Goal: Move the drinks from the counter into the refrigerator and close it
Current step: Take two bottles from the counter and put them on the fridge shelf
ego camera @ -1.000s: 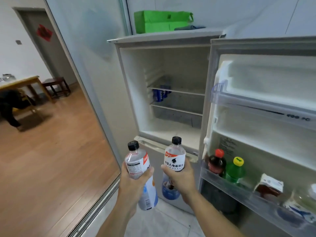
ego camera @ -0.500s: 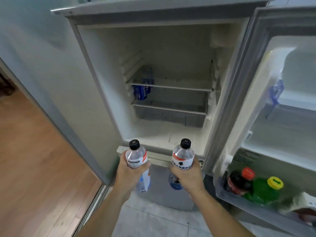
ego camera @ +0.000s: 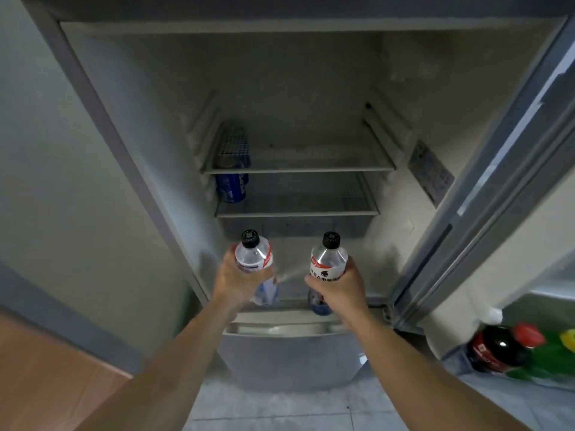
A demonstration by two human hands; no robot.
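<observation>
two bottles are in your hands, one each, held upright at the mouth of the open refrigerator (ego camera: 289, 88). your left hand (ego camera: 238, 279) wraps its fingers round the left bottle (ego camera: 256, 259), a clear one with a black cap and a white label edged in red; its lower part shows blurred below your hand. your right hand (ego camera: 337, 289) grips the right bottle (ego camera: 329, 259) the same way, black cap up, white label with dark print facing you and a blue base showing under your fist. both bottles sit just above the front edge of the cabinet floor, over the grey lower drawer front (ego camera: 289, 353). inside, the walls are pale and dim. the upper shelf (ego camera: 298, 169) and the lower shelf (ego camera: 297, 213) run across the back; blue cans (ego camera: 231, 185) stand at the left end of the lower one, and a gridded panel shows above them. the open door (ego camera: 497, 169) swings out on your right, and its bin (ego camera: 454, 362) holds a dark soda bottle (ego camera: 497, 346) with a red cap beside a green bottle (ego camera: 547, 356) with a yellow cap. pale floor tiles (ego camera: 280, 409) lie under the fridge, wooden flooring (ego camera: 46, 377) shows at the lower left, and a plain wall (ego camera: 62, 150) rises on the left. the surface the drinks came from is out of view.
</observation>
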